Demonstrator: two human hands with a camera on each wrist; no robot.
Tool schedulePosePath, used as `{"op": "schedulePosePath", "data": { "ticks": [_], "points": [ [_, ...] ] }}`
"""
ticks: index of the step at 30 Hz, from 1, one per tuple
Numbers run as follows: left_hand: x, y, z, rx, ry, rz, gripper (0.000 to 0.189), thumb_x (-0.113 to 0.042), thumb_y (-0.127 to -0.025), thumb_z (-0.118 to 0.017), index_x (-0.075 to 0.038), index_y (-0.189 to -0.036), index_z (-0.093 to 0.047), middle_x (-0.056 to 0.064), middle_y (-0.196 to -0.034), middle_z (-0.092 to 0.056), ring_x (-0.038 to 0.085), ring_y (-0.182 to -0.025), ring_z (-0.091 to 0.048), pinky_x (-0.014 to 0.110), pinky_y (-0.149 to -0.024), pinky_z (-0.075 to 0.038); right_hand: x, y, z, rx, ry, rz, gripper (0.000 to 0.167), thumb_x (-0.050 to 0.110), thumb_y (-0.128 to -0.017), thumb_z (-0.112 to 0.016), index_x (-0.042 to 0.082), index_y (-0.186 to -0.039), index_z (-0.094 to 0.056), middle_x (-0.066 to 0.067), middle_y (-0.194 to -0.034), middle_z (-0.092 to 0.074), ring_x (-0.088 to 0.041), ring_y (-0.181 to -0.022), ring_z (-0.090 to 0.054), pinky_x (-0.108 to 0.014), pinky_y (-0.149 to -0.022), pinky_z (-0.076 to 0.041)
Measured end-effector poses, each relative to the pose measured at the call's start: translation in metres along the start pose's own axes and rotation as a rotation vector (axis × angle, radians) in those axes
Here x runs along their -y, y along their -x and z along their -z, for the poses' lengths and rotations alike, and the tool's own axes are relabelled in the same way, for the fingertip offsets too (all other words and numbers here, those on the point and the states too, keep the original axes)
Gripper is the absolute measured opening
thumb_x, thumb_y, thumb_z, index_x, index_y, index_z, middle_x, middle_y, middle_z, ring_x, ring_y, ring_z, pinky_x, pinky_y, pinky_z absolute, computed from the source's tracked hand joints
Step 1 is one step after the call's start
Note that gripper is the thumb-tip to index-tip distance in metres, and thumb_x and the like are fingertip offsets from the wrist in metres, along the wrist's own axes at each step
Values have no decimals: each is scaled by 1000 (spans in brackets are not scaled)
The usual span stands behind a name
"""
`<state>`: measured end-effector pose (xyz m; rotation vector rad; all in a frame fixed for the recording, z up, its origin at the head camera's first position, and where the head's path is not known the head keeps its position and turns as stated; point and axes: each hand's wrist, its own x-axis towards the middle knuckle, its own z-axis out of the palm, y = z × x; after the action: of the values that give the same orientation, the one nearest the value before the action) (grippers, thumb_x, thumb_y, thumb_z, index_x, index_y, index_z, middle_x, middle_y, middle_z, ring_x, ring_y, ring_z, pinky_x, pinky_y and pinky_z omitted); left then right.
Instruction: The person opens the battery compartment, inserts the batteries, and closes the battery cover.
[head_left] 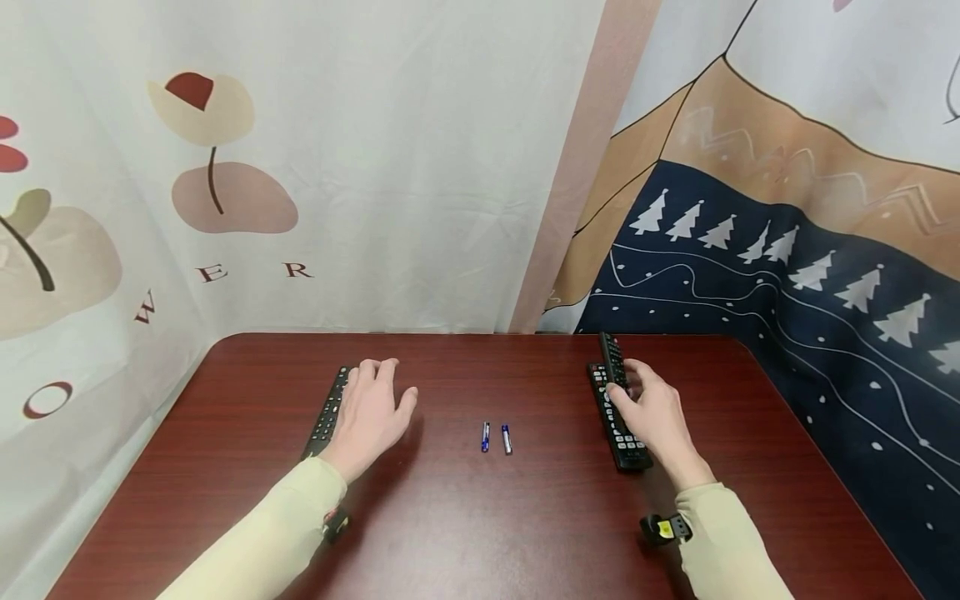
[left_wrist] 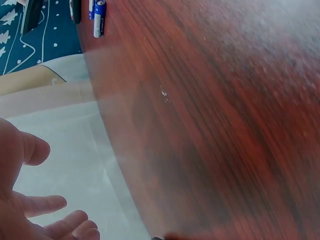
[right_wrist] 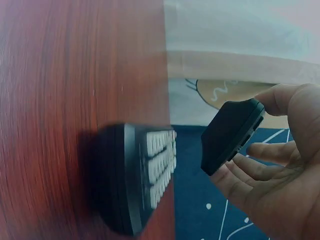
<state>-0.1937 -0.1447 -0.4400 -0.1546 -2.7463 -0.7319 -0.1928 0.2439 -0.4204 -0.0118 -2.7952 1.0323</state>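
A slim black remote control [head_left: 612, 360] is pinched between the thumb and fingers of my right hand [head_left: 660, 417]. It is raised above a larger black remote control [head_left: 632, 457] with pale buttons, which lies on the table; the right wrist view shows a gap between the held remote [right_wrist: 231, 134] and the lower one [right_wrist: 127, 175]. On the left, my left hand [head_left: 367, 417] hovers beside and partly over another black remote control [head_left: 326, 425], hiding some of it. The left wrist view shows that hand's fingers [left_wrist: 47, 204] spread, with nothing between them.
Two small blue-and-silver batteries, a left one [head_left: 485, 437] and a right one [head_left: 507, 439], lie side by side mid-table. The reddish-brown wooden table [head_left: 465, 533] ends at a white printed curtain [head_left: 390, 208] behind and a navy tree-patterned cloth [head_left: 750, 283] on the right.
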Motion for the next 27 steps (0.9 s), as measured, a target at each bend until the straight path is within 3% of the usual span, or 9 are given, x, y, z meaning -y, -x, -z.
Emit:
{"op": "schedulePosePath", "data": {
  "ticks": [8, 20, 23, 27],
  "points": [
    [-10, 1, -3, -38, 28, -61, 51, -21, -93, -69, 8, -134, -57, 28, -121, -57, 45, -111, -53, 56, -97, -44, 8, 0, -13, 26, -81, -10, 49, 21, -102, -61, 0, -145, -52, -25, -128, -66, -37, -111, -66, -52, -91, -54],
    [-28, 5, -6, -39, 82, -119, 49, -18, -93, -70, 7, -134, -59, 24, -121, -58, 42, -113, -53, 54, -101, -44, 22, 2, -30, 45, -206, -18, 43, 20, -102, -61, 3, -142, -58, -24, -129, -67, -37, -114, -66, -53, -98, -51],
    [-33, 7, -7, -29, 94, -134, 49, -18, -93, -69, 6, -134, -59, 24, -121, -58, 42, -115, -53, 55, -101, -44, 25, 3, -33, 59, -268, -23, 42, 17, -103, -60, 2, -142, -58, -25, -130, -67, -38, -116, -66, -48, -98, -51],
    [-39, 9, -9, -23, 107, -154, 48, -19, -93, -69, 6, -134, -58, 23, -121, -59, 41, -116, -52, 55, -102, -43, 31, 6, -37, 80, -361, -40, 41, 14, -104, -60, -2, -142, -57, -27, -131, -65, -35, -112, -66, -30, -86, -54]
  ]
}}
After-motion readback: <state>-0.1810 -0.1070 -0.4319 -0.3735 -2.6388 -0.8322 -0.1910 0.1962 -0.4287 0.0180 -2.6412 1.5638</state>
